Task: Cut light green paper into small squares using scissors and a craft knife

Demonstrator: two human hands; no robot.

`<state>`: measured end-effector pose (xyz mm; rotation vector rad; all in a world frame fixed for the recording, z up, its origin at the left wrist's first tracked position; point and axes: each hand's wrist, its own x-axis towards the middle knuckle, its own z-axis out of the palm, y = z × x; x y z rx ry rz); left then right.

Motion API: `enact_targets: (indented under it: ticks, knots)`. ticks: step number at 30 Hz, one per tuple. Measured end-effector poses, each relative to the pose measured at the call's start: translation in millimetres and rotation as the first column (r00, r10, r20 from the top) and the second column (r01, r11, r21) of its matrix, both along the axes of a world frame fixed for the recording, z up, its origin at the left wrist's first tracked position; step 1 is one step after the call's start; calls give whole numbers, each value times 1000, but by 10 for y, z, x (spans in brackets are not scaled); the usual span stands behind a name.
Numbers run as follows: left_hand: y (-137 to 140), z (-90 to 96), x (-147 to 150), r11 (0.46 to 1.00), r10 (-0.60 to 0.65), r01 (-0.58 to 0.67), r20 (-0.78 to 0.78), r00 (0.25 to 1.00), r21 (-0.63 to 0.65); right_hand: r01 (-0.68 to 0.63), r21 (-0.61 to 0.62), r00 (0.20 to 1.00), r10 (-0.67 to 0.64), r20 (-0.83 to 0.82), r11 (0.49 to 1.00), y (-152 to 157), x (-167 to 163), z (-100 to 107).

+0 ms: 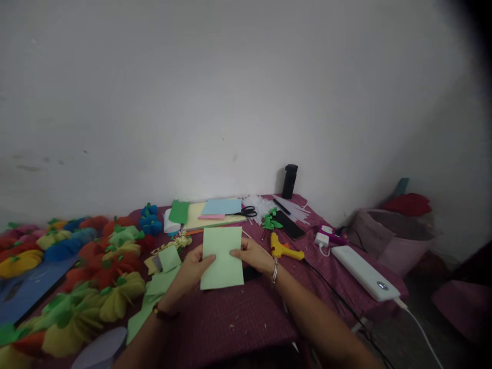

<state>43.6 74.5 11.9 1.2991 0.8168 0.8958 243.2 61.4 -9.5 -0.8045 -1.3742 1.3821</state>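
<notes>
A light green sheet of paper (222,266) is held upright above the maroon tablecloth (234,328). My left hand (197,266) pinches its left edge, thumb in front and fingers behind. At the right edge my right hand (253,254) grips the same sheet, thumb also in front. More light green paper pieces (161,282) lie beside my left forearm. A yellow glue gun (283,248) rests just right of my right hand, with green paper leaves (271,220) behind it. Part of a dark object behind the sheet is hidden.
Many colourful paper pumpkins (119,256) crowd the left side. Black scissors (248,211) and coloured sheets (221,206) lie at the back. To the right are a phone (290,225), a power bank (365,271) with cables, a black bottle (289,182) and a pink bin (384,241).
</notes>
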Motion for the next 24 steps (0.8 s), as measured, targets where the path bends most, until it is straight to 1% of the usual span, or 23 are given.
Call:
enact_targets:
  ticks: [3, 5, 7, 10, 13, 15, 17, 18, 20, 22, 24]
  knots:
    - [-21, 19, 0, 991, 78, -67, 94, 993, -113, 83, 15, 995, -82, -54, 996, -16, -11, 37]
    - [-36, 24, -12, 981, 130, -115, 84, 988, -157, 144, 4, 989, -144, -38, 990, -29, -13, 38]
    - [-48, 26, -31, 982, 119, -105, 77, 990, -160, 184, -3, 983, -184, -19, 983, -47, -21, 30]
    - [-62, 37, -50, 982, 84, -57, 149, 985, -180, 218, -1, 976, -218, -19, 976, -74, -47, 27]
    - [-60, 57, -38, 976, 120, -76, 210, 970, -205, 268, 30, 964, -268, -9, 963, -91, -73, 44]
    - [-41, 71, -20, 975, 159, -112, 246, 956, -192, 312, 84, 949, -314, 6, 946, -93, -76, 57]
    - [-11, 76, -1, 978, 176, -126, 334, 926, -166, 387, 172, 917, -398, 33, 906, -88, -65, 65]
    - [4, 72, 10, 981, 159, -104, 383, 910, -161, 433, 224, 890, -453, 46, 873, -85, -55, 66]
    - [20, 48, 36, 983, 75, 9, 445, 892, -183, 517, 332, 826, -562, 50, 789, -78, -33, 64]
    - [4, 6, 68, 960, -42, 155, 427, 903, -232, 554, 438, 776, -629, 36, 708, -75, -19, 59]
    - [-43, -45, 104, 944, -138, 230, 348, 927, -239, 542, 542, 753, -657, 25, 642, -77, -16, 55]
